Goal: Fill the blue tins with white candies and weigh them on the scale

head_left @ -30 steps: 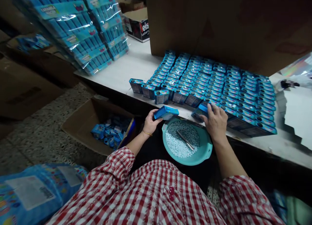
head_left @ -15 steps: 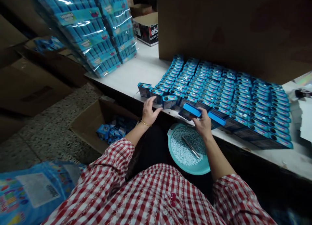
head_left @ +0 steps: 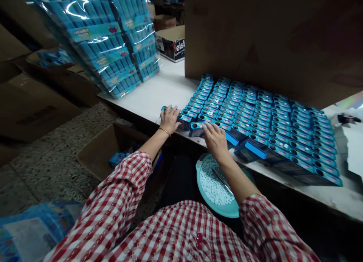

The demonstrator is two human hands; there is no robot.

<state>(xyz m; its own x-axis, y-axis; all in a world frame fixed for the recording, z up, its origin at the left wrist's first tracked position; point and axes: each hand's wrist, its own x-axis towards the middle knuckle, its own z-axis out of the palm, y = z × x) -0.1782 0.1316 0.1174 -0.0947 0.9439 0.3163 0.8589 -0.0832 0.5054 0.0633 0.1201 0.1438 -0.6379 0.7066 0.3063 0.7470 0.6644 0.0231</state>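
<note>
Half-open left hand (head_left: 169,121) over end box (head_left: 163,108), half-curled right hand (head_left: 216,141) at front box (head_left: 195,130), any hold indeterminate; possible toppling from uneven pressure.

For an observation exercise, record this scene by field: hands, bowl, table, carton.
Left hand: over small blue boxes at the left end
Right hand: fingertips at the front box
Turquoise bowl: holds white pellets, metal rod
White table: box rows, film-wrapped display packs
Cardboard carton: open, blue packets inside
</note>
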